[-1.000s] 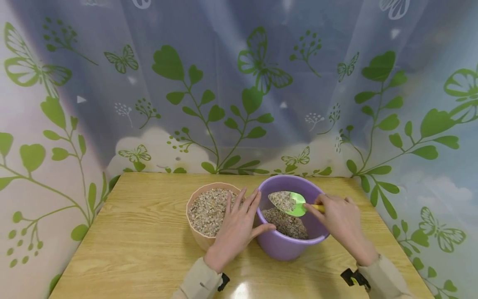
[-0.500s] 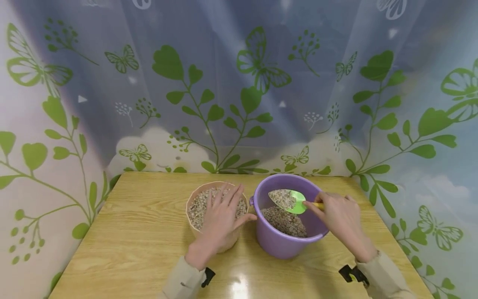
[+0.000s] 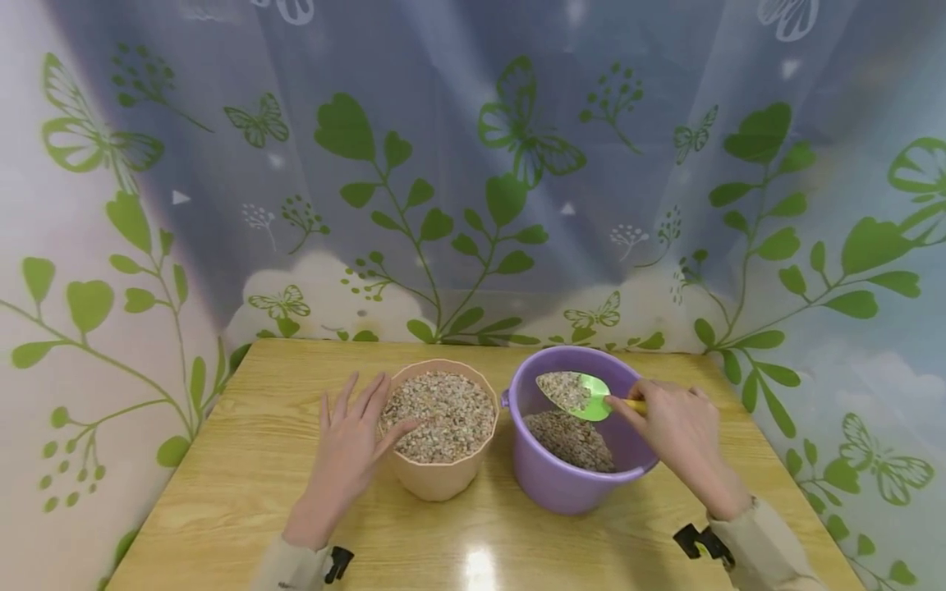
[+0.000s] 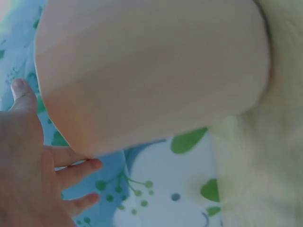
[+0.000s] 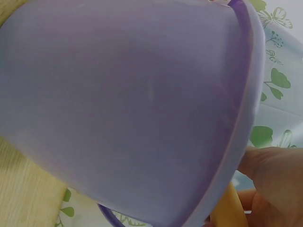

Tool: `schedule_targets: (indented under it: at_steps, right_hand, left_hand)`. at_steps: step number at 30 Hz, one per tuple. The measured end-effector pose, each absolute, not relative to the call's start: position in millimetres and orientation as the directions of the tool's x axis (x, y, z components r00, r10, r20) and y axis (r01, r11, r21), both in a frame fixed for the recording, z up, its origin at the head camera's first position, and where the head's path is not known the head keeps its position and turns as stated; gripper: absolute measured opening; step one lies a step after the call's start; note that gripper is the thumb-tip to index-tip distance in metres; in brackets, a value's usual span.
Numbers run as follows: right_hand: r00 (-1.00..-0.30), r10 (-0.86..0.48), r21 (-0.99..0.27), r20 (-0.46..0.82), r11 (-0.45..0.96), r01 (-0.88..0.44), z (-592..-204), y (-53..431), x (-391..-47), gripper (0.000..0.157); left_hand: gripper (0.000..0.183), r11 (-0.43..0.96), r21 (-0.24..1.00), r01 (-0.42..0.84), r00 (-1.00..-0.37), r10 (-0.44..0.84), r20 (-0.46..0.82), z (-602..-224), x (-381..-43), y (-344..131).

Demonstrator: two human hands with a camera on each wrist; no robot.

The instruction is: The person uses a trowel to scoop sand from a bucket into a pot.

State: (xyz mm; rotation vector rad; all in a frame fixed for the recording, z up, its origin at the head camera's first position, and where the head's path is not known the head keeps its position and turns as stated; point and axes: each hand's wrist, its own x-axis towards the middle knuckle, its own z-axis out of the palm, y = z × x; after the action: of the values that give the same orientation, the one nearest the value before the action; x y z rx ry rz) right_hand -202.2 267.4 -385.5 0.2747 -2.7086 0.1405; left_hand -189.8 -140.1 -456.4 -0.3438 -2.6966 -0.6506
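Your left hand (image 3: 346, 447) has swung leftward, off the grains (image 3: 443, 419) in the peach pot (image 3: 438, 483) to that pot's left rim, while your right hand (image 3: 683, 427) has barely shifted. Closest to you are your beige sleeves (image 3: 764, 546), with a black strap (image 3: 338, 565) showing at each wrist. Past them, your left fingers (image 4: 80, 172) are extended and spread, gripping nothing; your thumb reaches across the rim, but whether it presses there I cannot tell. Your right fingers grasp the yellow handle (image 3: 636, 405) of the trowel (image 3: 595, 397), whose green blade carries a load of grains over the mouth of the purple bucket (image 3: 554, 488). You have more grains heaped inside that bucket, which stands upright just beside the pot, on its right. Grains fill your pot nearly to its rim. Beyond both containers, the wood-grain worktop (image 3: 244, 460) ends at a backdrop (image 3: 473, 271) printed with green leaves and butterflies.
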Motion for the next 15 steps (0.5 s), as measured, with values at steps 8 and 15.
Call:
schedule_targets:
  at_steps: [8,15]
  right_hand:
    - [-0.862,-0.215,-0.02,0.458,0.967,-0.252,-375.1,260.0,-203.8,0.036]
    - [-0.91,-0.206,-0.03,0.359,0.972,-0.232,-358.4,241.2,-209.2,0.039]
  left_hand:
    - [0.082,0.868,0.386,0.314,-0.909,0.157,0.386,-468.8,-183.6,-150.5]
    - [0.081,0.866,0.386,0.319,-0.915,0.174,0.365,-470.2,-183.7,-149.5]
